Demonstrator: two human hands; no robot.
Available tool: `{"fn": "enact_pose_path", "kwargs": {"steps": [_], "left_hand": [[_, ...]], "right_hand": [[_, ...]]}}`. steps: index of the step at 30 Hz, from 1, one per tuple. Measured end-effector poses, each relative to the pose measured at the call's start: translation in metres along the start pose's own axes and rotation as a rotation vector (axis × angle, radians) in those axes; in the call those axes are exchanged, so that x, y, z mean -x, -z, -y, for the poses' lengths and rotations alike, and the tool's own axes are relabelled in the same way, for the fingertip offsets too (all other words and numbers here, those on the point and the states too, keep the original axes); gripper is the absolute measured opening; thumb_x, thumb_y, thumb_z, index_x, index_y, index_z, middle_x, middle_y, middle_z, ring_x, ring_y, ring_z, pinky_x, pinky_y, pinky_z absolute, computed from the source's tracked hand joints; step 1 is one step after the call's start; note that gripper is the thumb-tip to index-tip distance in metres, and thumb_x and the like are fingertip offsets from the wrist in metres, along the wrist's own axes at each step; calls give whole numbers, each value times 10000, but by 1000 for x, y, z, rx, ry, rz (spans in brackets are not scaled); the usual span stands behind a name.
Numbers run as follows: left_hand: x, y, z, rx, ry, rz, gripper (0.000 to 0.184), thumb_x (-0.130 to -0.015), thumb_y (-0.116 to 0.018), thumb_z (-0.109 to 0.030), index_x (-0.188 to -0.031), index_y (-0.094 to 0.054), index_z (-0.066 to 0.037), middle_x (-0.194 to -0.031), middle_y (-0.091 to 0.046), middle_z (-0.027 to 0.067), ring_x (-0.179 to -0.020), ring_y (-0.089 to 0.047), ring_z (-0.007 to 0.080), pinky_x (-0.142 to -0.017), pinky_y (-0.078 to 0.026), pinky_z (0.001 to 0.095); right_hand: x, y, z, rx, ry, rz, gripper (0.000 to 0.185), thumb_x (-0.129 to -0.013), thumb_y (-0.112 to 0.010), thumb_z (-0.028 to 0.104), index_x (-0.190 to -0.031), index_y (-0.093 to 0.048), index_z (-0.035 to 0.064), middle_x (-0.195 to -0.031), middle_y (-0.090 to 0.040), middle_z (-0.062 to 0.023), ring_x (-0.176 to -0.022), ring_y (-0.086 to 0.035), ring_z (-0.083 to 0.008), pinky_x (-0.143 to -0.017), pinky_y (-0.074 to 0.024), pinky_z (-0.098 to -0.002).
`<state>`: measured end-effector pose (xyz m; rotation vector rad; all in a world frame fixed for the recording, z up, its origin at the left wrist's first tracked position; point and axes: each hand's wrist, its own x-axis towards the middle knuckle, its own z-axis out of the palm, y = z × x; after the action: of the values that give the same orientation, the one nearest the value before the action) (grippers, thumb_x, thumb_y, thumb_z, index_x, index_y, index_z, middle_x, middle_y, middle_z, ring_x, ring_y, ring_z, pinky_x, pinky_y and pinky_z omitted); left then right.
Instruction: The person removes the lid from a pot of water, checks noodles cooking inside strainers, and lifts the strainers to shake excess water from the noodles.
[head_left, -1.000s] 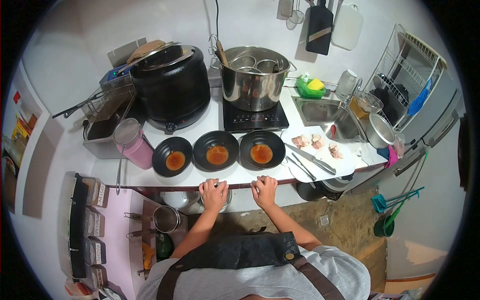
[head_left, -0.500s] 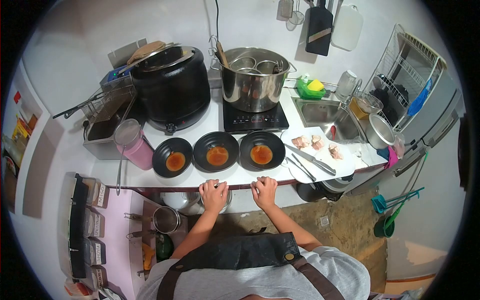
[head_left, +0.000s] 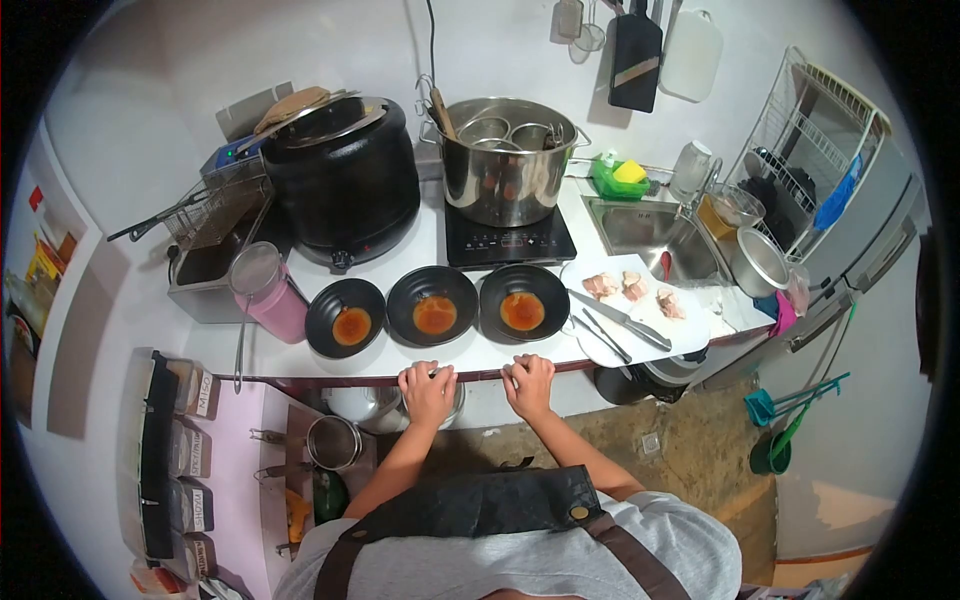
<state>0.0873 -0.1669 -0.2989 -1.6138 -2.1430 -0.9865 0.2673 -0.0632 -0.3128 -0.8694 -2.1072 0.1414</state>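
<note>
My left hand (head_left: 428, 392) rests with curled fingers at the front edge of the white counter (head_left: 400, 366), below the middle bowl. To its right, my right hand (head_left: 528, 385) lies at the same edge with its fingers curled too. Whether either hand grips the edge or something small is hidden. Just beyond them stand three black bowls with reddish-brown liquid: a left one (head_left: 364, 298), a middle one (head_left: 457, 290) and a right one (head_left: 547, 290). A white board (head_left: 600, 347) at the right bears pieces of meat (head_left: 633, 286), a knife (head_left: 640, 328) and tongs (head_left: 605, 335).
Behind the bowls are a black soup warmer (head_left: 345, 190) and a steel pot (head_left: 505, 185) on an induction cooker (head_left: 510, 245). A pink pitcher (head_left: 270, 300) and a fryer (head_left: 215, 265) stand left. The sink (head_left: 650, 235) and dish rack (head_left: 820, 140) are right.
</note>
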Motion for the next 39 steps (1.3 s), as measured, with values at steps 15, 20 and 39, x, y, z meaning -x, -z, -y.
{"fn": "enact_pose_path", "kwargs": {"steps": [15,20,39], "left_hand": [[1,-3,1,-5,3,-2,135,-780,-681,-253,-893,-685,-181,-974,-573,66,-983,-513,254,-892,-329,454],[0,-1,-1,-4,6,-5,127,-782,-679,-254,-884,-680,-177,-973,-571,65,-981,-513,255,-892,-330,453],[5,-11,-4,-13,40,-49,132,-781,-677,-233,-884,-682,-150,-977,-564,90,-984,-502,273,-920,-332,454]], "right_hand": [[1,0,-2,-10,-17,40,142,-712,-710,159,-810,-613,121,-972,-560,-78,-964,-503,-274,-857,-338,-450],[1,0,-2,-20,-11,20,148,-707,-706,150,-821,-614,127,-972,-559,-74,-966,-502,-272,-858,-338,-451],[-6,10,-9,-57,14,86,189,-752,-699,149,-865,-555,102,-915,-520,-73,-900,-496,-277,-799,-341,-432]]}}
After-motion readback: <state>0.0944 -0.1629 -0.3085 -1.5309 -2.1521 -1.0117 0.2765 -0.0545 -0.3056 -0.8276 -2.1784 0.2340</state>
